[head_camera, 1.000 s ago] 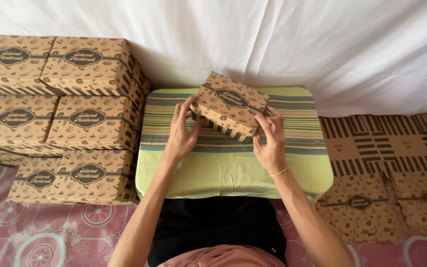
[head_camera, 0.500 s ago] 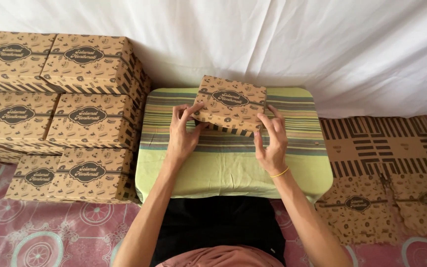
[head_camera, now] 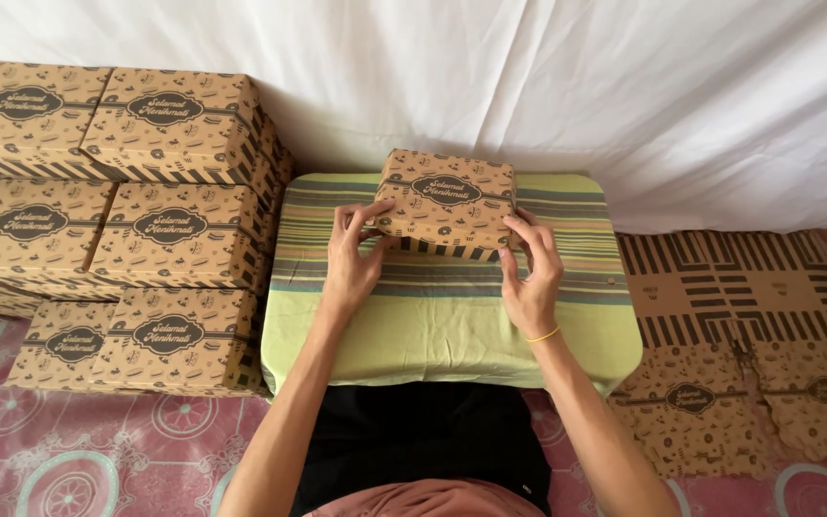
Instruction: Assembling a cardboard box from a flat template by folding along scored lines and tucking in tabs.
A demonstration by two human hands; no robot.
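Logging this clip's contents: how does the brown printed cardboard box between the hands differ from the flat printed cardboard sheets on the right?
The brown printed cardboard box is folded up and closed; the flat printed cardboard sheets lie unfolded. The box sits on the striped green cloth-covered table, touched by the left hand and right hand; the sheets lie untouched on the floor. Both share the same brown printed pattern.

A closed brown box (head_camera: 445,203) sits at the upper centre of the frame on a green striped table (head_camera: 452,316). The left hand (head_camera: 351,260) touches its left edge, the right hand (head_camera: 531,278) its right corner. Stacked boxes (head_camera: 126,220) fill the left side. Flat box blanks (head_camera: 739,335) lie at the right.
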